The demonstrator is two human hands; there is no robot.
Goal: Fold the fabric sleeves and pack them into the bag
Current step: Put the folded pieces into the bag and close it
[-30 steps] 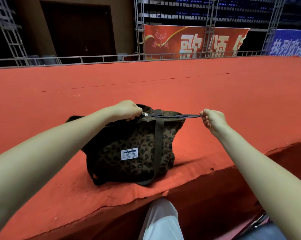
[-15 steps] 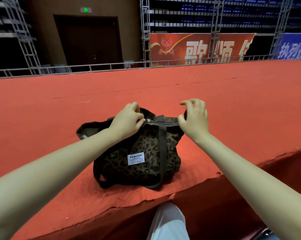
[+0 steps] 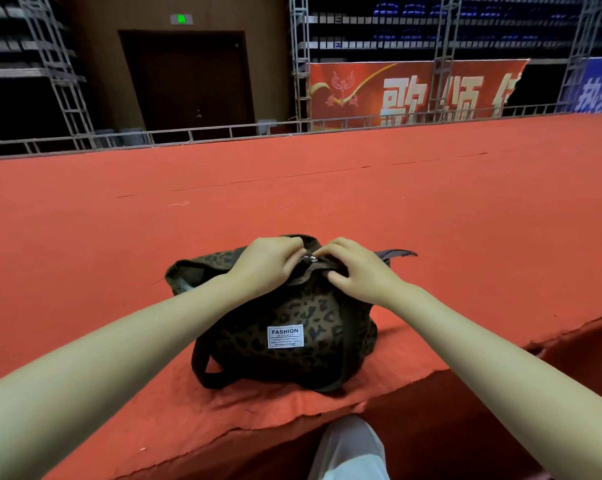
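Head view shows a bag [image 3: 285, 327] with dark leopard spots sitting on a red carpet [image 3: 431, 209], close to the near edge of a raised stage. A white label [image 3: 285, 336] on the front of the bag says FASHION. A dark strap [image 3: 206, 372] loops out at the bag's lower left and lies on the carpet.

Both hands are on top of the bag, close together. The left hand [image 3: 266, 263] is curled, and its fingers pinch the bag's top edge next to a small silver zip pull [image 3: 312, 259]. The right hand [image 3: 356, 268] lies on the other side of the zip pull. Its fingers are bent and press down on the top of the bag, and the thumb sits lower on the front. A thin dark zip end [image 3: 396, 253] sticks out to the right, behind the right hand.

The fabric sleeves cannot be seen.

Past the carpet there is a metal rail [image 3: 223, 131], a dark door [image 3: 188, 77] and a red banner [image 3: 413, 90] with white letters.
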